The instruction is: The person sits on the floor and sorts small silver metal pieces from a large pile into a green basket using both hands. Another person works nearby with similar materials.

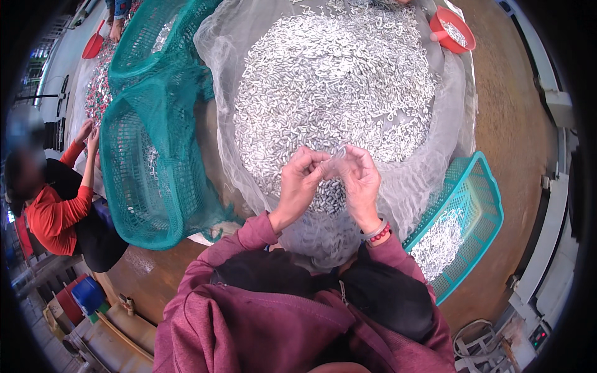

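A broad heap of small whitish, hook-shaped pieces (329, 81) lies on a sheer white mesh cloth (217, 37) in front of me. Over its near edge, my left hand (301, 183) and my right hand (362, 181) meet with fingertips pinched. Between them is a small pale hook-shaped piece (339, 151), blurred and partly covered by the fingers. Right below the hands sits a small pile of darker grey pieces (328, 198). My right wrist carries a red bead bracelet (380, 233) and a pale bangle.
At right a green basket (491, 230) holds whitish pieces. Two net-draped green baskets (177, 205) stand at left. Red scoops (469, 43) (93, 46) lie at the far right and far left. A person in orange sleeves (62, 211) works at left; another's hand (116, 30) shows beyond.
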`<state>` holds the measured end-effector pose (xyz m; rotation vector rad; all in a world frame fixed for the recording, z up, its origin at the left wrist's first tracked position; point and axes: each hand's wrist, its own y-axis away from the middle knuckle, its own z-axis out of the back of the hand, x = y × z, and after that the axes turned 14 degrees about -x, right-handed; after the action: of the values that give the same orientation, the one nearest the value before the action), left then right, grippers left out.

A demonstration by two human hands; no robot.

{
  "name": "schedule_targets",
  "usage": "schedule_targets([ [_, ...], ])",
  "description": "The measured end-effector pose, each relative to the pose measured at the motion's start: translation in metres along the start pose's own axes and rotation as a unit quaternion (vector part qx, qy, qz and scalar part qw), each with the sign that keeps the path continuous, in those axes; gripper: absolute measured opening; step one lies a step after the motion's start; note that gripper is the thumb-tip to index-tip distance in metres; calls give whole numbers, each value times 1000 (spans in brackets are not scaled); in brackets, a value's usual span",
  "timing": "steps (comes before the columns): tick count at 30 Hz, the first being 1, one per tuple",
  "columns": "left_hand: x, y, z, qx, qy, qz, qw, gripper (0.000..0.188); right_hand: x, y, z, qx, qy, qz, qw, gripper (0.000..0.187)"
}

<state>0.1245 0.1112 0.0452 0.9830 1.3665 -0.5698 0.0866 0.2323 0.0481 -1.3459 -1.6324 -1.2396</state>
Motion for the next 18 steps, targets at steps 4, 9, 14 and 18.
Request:
schedule_targets([
  [4,2,4,-4,-2,122,58,991,11,-5,-4,7,-6,137,200,970,24],
  [9,-1,6,-5,-26,-88,-167,982,9,0,-4,9,7,271,276,922,26],
  [14,-2,3,-1,-86,-99,-127,983,8,1,-4,2,20,313,283,907,26],
  [18,-1,-2,-2,-67,-162,-186,967,6,6,-15,0,18,331,351,876,23],
])
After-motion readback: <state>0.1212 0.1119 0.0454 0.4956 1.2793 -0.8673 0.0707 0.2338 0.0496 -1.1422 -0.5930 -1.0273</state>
